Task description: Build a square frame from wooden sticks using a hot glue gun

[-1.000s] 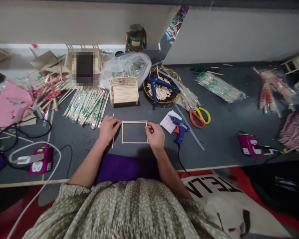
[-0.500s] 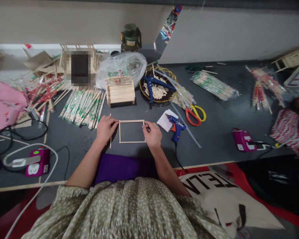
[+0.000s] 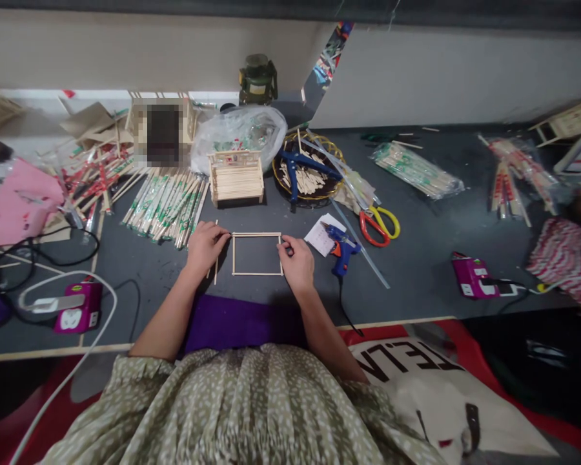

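Note:
A rectangular frame of thin wooden sticks lies flat on the dark table in front of me. The fingertips of my left hand are pinched at its upper left corner. On the opposite side, my right hand grips the upper right corner between thumb and fingers. Loose sticks lie beside my left hand, partly covered by it. To the right of my right hand is a blue glue gun, resting partly on a white paper.
Behind the frame stand a small stick-built bench and a basket of short sticks with blue cutters across it. Wrapped chopsticks are piled at left. Scissors lie at right. Purple power boxes sit both sides.
The view has shifted slightly. My hands stay at the frame's upper corners, and the frame looks almost unmoved. A dark shape at the far left edge reaches further into view.

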Available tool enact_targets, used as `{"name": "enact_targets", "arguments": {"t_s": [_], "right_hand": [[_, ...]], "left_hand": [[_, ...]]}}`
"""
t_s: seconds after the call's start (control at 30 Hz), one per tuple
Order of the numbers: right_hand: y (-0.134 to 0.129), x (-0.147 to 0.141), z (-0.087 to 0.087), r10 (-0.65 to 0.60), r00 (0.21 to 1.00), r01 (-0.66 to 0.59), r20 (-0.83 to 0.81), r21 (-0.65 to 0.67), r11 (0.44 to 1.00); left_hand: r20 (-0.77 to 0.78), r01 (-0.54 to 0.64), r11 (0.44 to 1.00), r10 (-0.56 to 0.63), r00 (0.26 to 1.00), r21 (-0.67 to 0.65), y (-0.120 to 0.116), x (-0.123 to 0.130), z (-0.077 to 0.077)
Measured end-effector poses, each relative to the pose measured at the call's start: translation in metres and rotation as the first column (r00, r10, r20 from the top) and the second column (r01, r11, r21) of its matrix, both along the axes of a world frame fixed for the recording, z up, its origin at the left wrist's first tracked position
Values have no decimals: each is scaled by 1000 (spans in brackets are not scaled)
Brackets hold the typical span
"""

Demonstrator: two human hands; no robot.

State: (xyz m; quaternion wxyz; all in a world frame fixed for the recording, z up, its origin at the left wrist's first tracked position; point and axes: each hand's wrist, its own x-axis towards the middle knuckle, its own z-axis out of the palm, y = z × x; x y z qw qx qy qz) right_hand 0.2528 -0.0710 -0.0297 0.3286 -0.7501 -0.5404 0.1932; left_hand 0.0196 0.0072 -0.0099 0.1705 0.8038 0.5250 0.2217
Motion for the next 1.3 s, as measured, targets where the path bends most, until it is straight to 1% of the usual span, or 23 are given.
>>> {"name": "enact_targets", "arguments": {"t_s": [0.2, 0.33, 0.4, 0.5, 0.57, 0.63, 0.73, 0.83, 1.07, 1.13, 1.2, 1.23, 1.3], "right_hand": [[2, -3, 0, 9, 999, -8, 38, -14, 1000], [4, -5, -1, -4, 997, 7, 80, -35, 999], [5, -6, -1, -9, 995, 13, 96, -42, 999], [5, -8, -2, -13, 994, 19, 112, -51, 999], [6, -9, -2, -12, 992, 19, 126, -55, 998], [6, -10, -2, -11, 990, 19, 143, -55, 998], [6, -11, -3, -8, 987, 17, 161, -55, 998], [7, -11, -2, -8, 985, 18, 171, -59, 998], [8, -12, 0, 0, 989, 12, 150, -76, 997], [8, -12, 1, 9, 994, -3, 113, -53, 999], [4, -8, 6, 3, 998, -4, 58, 14, 1000], [0, -3, 9, -16, 999, 13, 37, 64, 998], [-11, 14, 17, -113, 993, 107, 27, 172, 979]], "left_hand": [[-3, -45, 999, 45, 999, 24, 4, -9, 3], [7, -112, 993, 112, 994, 26, 6, -10, 12], [-11, -70, 997, 70, 997, 24, 5, -3, 19], [-84, 85, 995, -82, 993, 43, 1, 21, 26], [-164, 165, 985, -156, 974, 43, -2, 39, 27], [-248, 212, 977, -197, 949, 36, -5, 53, 25], [-333, 241, 970, -218, 917, 28, -8, 63, 21], [-383, 242, 969, -208, 900, 41, -10, 64, 15], [-419, 236, 968, -180, 890, 86, -9, 64, 7], [-428, 244, 964, -180, 886, 101, -8, 65, 7], [-432, 258, 958, -184, 883, 121, -8, 64, 6], [-428, 263, 956, -185, 885, 132, -7, 64, 6], [-405, 271, 950, -189, 894, 155, -7, 63, 4]]}}
